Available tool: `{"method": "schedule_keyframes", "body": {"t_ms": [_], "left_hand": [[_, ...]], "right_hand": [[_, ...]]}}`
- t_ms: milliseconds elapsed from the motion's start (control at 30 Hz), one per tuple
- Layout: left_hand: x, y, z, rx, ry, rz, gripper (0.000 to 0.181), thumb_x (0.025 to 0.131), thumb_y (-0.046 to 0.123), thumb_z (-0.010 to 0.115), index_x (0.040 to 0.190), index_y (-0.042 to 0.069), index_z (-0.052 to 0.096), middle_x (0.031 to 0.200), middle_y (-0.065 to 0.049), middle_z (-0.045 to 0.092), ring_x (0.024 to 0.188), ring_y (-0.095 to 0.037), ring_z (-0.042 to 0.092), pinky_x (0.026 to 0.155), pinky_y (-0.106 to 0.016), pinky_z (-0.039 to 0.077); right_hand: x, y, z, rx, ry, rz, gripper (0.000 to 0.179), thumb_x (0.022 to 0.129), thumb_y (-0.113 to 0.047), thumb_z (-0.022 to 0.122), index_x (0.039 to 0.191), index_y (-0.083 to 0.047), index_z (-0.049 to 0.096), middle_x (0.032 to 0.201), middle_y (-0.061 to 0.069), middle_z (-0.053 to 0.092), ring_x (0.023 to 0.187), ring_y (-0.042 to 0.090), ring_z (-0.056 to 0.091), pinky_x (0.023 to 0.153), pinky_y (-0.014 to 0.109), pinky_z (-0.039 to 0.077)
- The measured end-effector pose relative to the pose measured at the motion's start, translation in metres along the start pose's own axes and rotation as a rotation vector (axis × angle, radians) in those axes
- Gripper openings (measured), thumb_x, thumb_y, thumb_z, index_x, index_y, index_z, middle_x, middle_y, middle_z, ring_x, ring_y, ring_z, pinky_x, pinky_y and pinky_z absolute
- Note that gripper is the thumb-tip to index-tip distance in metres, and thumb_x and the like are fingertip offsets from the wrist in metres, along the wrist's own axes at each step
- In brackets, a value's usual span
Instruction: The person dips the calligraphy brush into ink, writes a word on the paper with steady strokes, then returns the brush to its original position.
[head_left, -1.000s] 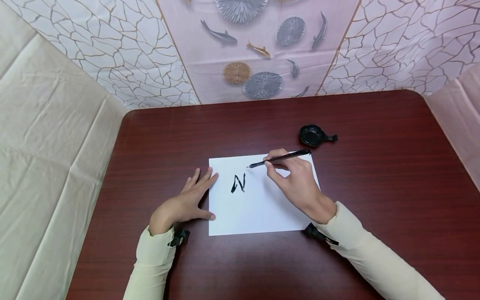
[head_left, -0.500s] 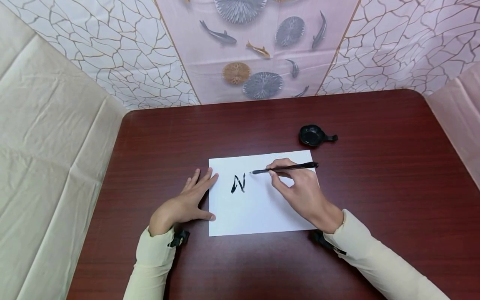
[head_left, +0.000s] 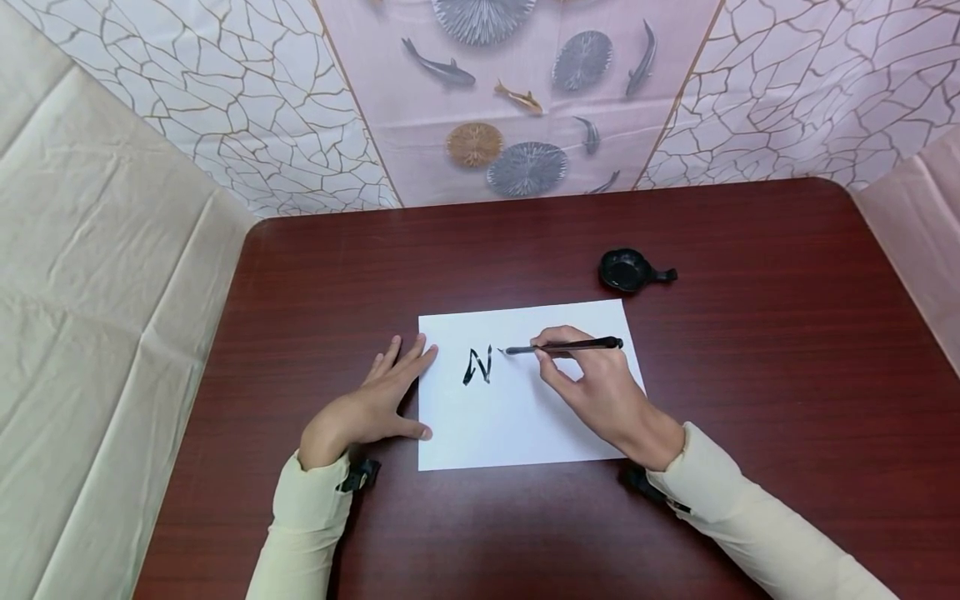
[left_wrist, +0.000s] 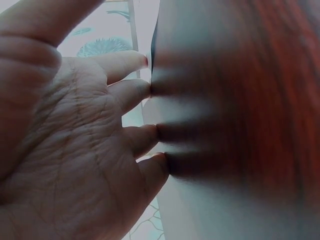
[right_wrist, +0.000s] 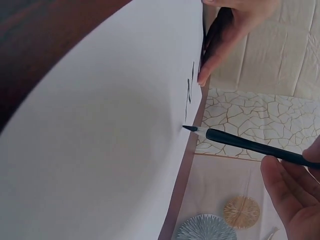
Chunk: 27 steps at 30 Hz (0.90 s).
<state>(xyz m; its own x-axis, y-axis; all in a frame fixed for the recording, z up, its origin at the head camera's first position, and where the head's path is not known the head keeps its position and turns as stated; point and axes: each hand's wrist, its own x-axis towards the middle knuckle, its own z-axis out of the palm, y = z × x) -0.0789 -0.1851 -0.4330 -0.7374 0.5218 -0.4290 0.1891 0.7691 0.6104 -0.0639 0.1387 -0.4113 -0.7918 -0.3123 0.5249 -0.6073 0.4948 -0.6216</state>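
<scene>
My right hand (head_left: 600,387) pinches a dark-handled ink brush (head_left: 573,345), its tip pointing left. In the right wrist view, the brush (right_wrist: 250,145) has a pale collar and a black-tipped tuft right at the surface of the white paper (right_wrist: 100,130). On that sheet (head_left: 480,433) a black letter N (head_left: 477,365) stands just left of the tip. My left hand (head_left: 367,408) lies with fingers spread, fingertips and thumb at the sheet's left edge. In the left wrist view, the straight fingertips of that hand (left_wrist: 75,140) rest on the table.
A small black pan-shaped dish (head_left: 624,271) with a short handle sits on the dark red wooden table (head_left: 765,333), beyond the paper's upper right corner. Patterned cloth (head_left: 517,100) hangs behind the far table edge, and plain pale cloth (head_left: 112,275) covers the left side.
The right hand has shifted slightly down and right with the brush, whose handle has swung from slanted to nearly level across the view. The left hand and the N look the same.
</scene>
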Motion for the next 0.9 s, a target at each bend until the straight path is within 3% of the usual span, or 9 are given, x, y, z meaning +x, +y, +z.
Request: {"method": "schedule_keyframes", "body": {"t_ms": [900], "left_hand": [[0.001, 0.002, 0.000, 0.011, -0.005, -0.019, 0.118, 0.085, 0.027, 0.091, 0.172, 0.018, 0.010, 0.178, -0.003, -0.009, 0.161, -0.033, -0.022, 0.128, -0.060, -0.007]], "right_hand": [[-0.009, -0.011, -0.007, -0.034, -0.027, -0.003, 0.021, 0.084, 0.005, 0.072, 0.102, -0.005, 0.071, 0.099, 0.002, 0.076, 0.085, 0.013, 0.075, 0.077, 0.036, 0.063]]}}
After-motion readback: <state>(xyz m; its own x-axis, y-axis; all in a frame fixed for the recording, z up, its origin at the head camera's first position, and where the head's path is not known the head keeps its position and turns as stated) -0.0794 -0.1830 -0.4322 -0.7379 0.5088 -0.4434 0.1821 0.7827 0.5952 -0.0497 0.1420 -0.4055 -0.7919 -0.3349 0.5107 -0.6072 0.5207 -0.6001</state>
